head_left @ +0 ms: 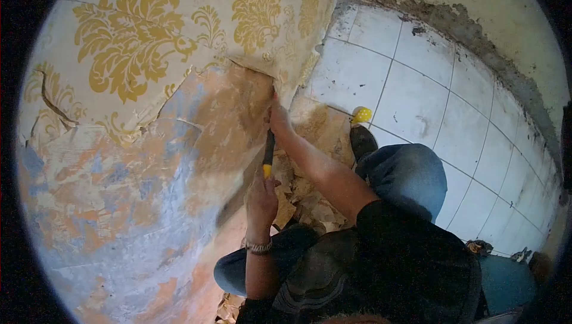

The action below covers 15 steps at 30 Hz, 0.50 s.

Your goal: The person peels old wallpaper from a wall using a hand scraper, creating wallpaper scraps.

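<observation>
A wall (119,205) fills the left side, its lower part stripped to blotchy orange and grey-blue plaster. Above, cream wallpaper (196,2) with gold damask flowers ends in a torn, lifting edge. My left hand (261,199), a bracelet at its wrist, is closed round the yellow-banded lower end of a scraper (269,150) with a black handle. Farther up, my right hand (279,118) grips the same tool close to the wall corner. The scraper's tip is at the wallpaper's torn edge; its blade is mostly hidden.
Torn wallpaper scraps (304,196) lie on the floor below my arms. White floor tiles (417,103), marked with dirt, stretch to the right. A yellow dotted object (361,114) rests by my shoe (363,141). Rough mortar (476,32) runs along the far wall's base.
</observation>
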Tool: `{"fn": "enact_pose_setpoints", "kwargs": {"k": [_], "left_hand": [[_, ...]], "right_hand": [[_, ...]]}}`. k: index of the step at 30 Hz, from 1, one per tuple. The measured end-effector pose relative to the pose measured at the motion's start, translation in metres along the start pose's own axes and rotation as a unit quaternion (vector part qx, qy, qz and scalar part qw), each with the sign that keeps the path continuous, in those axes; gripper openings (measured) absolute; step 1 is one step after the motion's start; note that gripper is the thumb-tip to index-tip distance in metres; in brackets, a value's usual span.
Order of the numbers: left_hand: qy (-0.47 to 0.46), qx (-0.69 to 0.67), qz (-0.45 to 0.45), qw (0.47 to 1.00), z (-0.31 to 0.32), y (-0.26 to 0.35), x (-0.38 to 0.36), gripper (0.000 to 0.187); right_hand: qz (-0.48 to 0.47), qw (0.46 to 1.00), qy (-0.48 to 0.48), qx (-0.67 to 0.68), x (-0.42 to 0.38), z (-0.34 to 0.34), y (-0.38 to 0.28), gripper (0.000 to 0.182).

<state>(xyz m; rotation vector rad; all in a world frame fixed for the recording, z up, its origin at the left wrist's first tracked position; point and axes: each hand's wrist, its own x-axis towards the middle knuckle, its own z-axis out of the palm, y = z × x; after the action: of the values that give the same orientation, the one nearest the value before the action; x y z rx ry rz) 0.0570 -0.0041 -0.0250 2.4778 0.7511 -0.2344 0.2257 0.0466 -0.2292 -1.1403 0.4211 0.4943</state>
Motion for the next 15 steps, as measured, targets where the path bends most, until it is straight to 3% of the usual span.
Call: {"fn": "enact_pose_setpoints", "kwargs": {"k": [1, 2, 4, 5, 7, 11, 13, 14, 15], "left_hand": [[0.018, -0.019, 0.014, 1.0, 0.0, -0.008, -0.006, 0.041], [0.036, -0.037, 0.027, 0.998, 0.002, -0.014, -0.011, 0.04], [0.018, 0.002, 0.007, 1.0, 0.009, -0.014, 0.0, 0.04], [-0.001, 0.041, -0.004, 0.999, 0.015, -0.012, 0.007, 0.04], [-0.015, 0.049, 0.006, 0.999, 0.034, -0.01, 0.02, 0.041], [-0.009, -0.013, 0.008, 1.0, 0.053, -0.037, 0.018, 0.042], [-0.002, -0.003, -0.002, 1.0, 0.042, -0.036, 0.008, 0.038], [0.002, 0.007, -0.013, 1.0, 0.038, -0.034, 0.003, 0.035], [-0.001, 0.006, -0.017, 1.0, 0.042, -0.037, 0.004, 0.035]], "right_hand": [[-0.115, 0.989, 0.018, -0.089, 0.008, 0.002, 0.029, 0.036], [-0.109, 0.99, 0.017, -0.093, -0.001, -0.001, 0.02, 0.036], [0.087, 0.978, -0.059, 0.179, -0.022, -0.005, -0.022, 0.038], [0.088, 0.978, -0.057, 0.18, -0.015, -0.014, -0.024, 0.038], [0.196, 0.971, -0.038, 0.129, 0.011, -0.028, -0.022, 0.042], [0.116, 0.992, -0.042, 0.011, 0.032, -0.033, 0.015, 0.047], [-0.078, 0.982, -0.033, -0.17, 0.021, -0.03, 0.028, 0.047], [-0.072, 0.982, -0.031, -0.173, 0.005, -0.028, 0.009, 0.047], [0.036, 0.997, -0.022, -0.071, -0.01, -0.025, -0.012, 0.047]]}}
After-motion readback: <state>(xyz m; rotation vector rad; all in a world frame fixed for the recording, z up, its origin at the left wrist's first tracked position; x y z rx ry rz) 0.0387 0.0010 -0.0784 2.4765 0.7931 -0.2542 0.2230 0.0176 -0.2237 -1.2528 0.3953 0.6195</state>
